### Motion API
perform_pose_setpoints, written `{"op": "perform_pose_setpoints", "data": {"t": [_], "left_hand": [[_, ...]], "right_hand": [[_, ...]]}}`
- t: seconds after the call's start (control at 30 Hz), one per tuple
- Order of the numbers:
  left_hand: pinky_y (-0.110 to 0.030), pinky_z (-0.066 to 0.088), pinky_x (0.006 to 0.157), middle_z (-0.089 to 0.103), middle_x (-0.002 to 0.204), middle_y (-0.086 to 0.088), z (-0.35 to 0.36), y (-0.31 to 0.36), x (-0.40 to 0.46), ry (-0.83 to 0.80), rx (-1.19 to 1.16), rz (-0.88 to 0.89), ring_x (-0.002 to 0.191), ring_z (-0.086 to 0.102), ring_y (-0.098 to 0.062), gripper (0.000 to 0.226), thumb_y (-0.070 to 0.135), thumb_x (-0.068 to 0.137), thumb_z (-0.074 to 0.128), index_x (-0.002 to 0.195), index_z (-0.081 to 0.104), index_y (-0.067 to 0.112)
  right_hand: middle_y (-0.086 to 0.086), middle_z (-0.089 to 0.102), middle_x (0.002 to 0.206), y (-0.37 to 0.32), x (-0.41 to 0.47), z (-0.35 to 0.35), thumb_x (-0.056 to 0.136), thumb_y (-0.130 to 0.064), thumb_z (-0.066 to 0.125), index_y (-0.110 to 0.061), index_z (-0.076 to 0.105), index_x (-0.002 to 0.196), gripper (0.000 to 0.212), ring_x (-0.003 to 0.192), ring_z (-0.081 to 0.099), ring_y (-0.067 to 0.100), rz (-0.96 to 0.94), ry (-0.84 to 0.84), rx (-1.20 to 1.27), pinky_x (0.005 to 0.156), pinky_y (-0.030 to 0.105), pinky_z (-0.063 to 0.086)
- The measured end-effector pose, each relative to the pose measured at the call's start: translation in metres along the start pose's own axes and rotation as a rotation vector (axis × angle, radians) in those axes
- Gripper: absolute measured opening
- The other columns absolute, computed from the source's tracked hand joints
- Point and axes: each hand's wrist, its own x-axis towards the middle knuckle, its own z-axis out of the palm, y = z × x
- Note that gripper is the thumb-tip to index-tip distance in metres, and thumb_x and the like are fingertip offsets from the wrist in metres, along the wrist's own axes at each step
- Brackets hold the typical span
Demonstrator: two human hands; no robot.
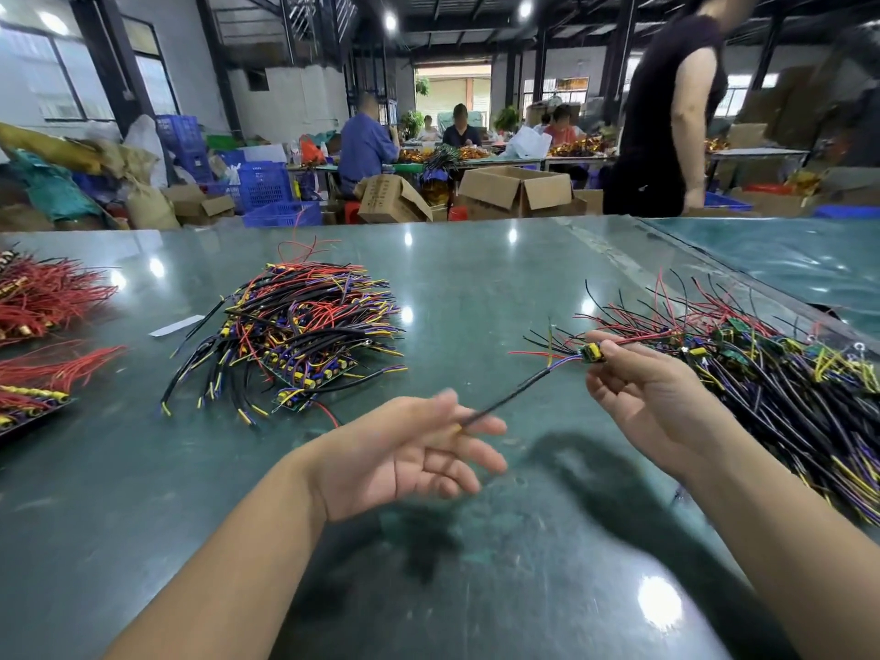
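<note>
Both my forearms reach in from the bottom edge over the green table [476, 554]; my left hand [409, 454] lies palm up, fingers straight and loose, a little blurred; the free end of the black cable [509, 397] rests against its fingers [481, 425], and I cannot tell whether the thumb presses it.

That cable rises slantwise to the right, held clear of the table, to the small circuit board [593, 352], green with a yellow part on it; my right hand [652, 388] pinches this board between thumb and fingertips, the other fingers half curled beneath; thin red, blue and black leads fan out from the board to the left, and a red lead runs right toward the heap there.

Farther off, at the left edge, lie red wire bundles [43, 297]; next a white paper strip [176, 325]; then the middle pile of wired boards [295, 335], well apart from my hands; just beside my right hand sprawls the right pile of wired boards [785, 373], touching the wrist's far side.

Beyond the table stand blue crates [266, 183], open cardboard boxes [514, 188], and a standing person in dark clothes [666, 111].
</note>
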Motion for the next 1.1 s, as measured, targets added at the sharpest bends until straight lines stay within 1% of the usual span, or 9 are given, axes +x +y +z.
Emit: {"op": "perform_pose_setpoints", "data": {"t": [0.1,0.2,0.27,0.37,0.47,0.63,0.77,1.0,1.1], "left_hand": [[-0.034,0.056,0.078,0.062,0.121,-0.022,0.002,0.0,0.003,0.026,-0.144,0.009,0.097,0.066,-0.032,0.086,0.063,0.063,0.073,0.127,0.058,0.008],[-0.031,0.057,0.075,0.068,0.113,-0.016,0.015,-0.002,0.011,0.208,-0.064,0.123,0.091,0.069,-0.027,0.052,0.042,0.076,0.062,0.119,0.058,0.012],[-0.027,0.056,0.07,0.071,0.107,-0.01,0.021,-0.008,0.015,0.286,0.05,0.217,0.084,0.07,-0.023,0.036,0.027,0.077,0.066,0.11,0.06,0.013],[-0.031,0.056,0.068,0.07,0.099,-0.003,0.026,-0.017,0.02,0.426,0.293,0.325,0.075,0.069,-0.023,0.03,0.009,0.075,0.077,0.095,0.056,0.015],[-0.036,0.057,0.062,0.067,0.087,-0.001,0.028,-0.022,0.024,0.508,0.379,0.387,0.062,0.067,-0.025,0.026,-0.003,0.077,0.073,0.083,0.054,0.014],[-0.021,0.046,0.047,0.07,0.088,0.001,0.024,-0.023,0.025,0.584,0.455,0.433,0.049,0.058,-0.013,0.027,0.0,0.085,0.064,0.083,0.065,0.028],[-0.02,0.047,0.054,0.069,0.091,0.006,0.021,-0.024,0.026,0.598,0.539,0.441,0.051,0.053,-0.012,0.031,0.006,0.088,0.062,0.096,0.063,0.036],[-0.021,0.046,0.056,0.07,0.089,0.016,0.018,-0.024,0.026,0.601,0.658,0.424,0.045,0.048,-0.006,0.043,0.008,0.089,0.061,0.096,0.063,0.05],[-0.019,0.043,0.055,0.069,0.089,0.012,0.016,-0.027,0.027,0.565,0.74,0.415,0.043,0.047,-0.007,0.042,0.004,0.092,0.057,0.106,0.065,0.042]], "right_hand": [[0.0,0.065,0.064,0.0,-0.003,-0.001,0.092,-0.002,0.048,-0.004,0.066,0.09,0.018,0.057,0.057,0.006,0.041,-0.046,-0.033,0.059,0.014,0.051],[0.002,0.065,0.065,0.008,-0.007,0.006,0.09,-0.001,0.051,-0.003,0.066,0.09,0.016,0.059,0.056,0.007,0.044,-0.105,-0.1,0.06,0.014,0.049],[0.001,0.065,0.065,0.015,-0.01,0.012,0.087,-0.002,0.054,-0.004,0.067,0.089,0.013,0.058,0.056,0.007,0.022,-0.13,-0.122,0.06,0.014,0.048],[0.0,0.065,0.066,0.024,-0.014,0.018,0.087,-0.003,0.056,-0.003,0.067,0.089,0.011,0.058,0.054,0.006,-0.004,-0.154,-0.142,0.062,0.015,0.048],[0.0,0.065,0.066,0.028,-0.017,0.022,0.086,-0.004,0.058,0.001,0.066,0.095,0.013,0.058,0.054,0.005,-0.026,-0.164,-0.151,0.063,0.015,0.048],[-0.004,0.064,0.064,0.028,-0.018,0.022,0.088,-0.003,0.056,-0.001,0.066,0.095,0.012,0.059,0.055,0.004,-0.04,-0.158,-0.186,0.066,0.014,0.05],[-0.002,0.065,0.066,0.03,-0.019,0.022,0.088,-0.004,0.057,-0.002,0.067,0.093,0.011,0.062,0.056,0.004,-0.039,-0.139,-0.201,0.067,0.014,0.05],[-0.002,0.066,0.068,0.032,-0.019,0.022,0.088,-0.004,0.057,-0.003,0.066,0.093,0.01,0.064,0.057,0.004,-0.029,-0.128,-0.211,0.072,0.017,0.05],[-0.004,0.066,0.068,0.033,-0.019,0.022,0.088,-0.004,0.057,-0.004,0.066,0.092,0.01,0.065,0.057,0.004,-0.026,-0.131,-0.231,0.073,0.016,0.05]]}}
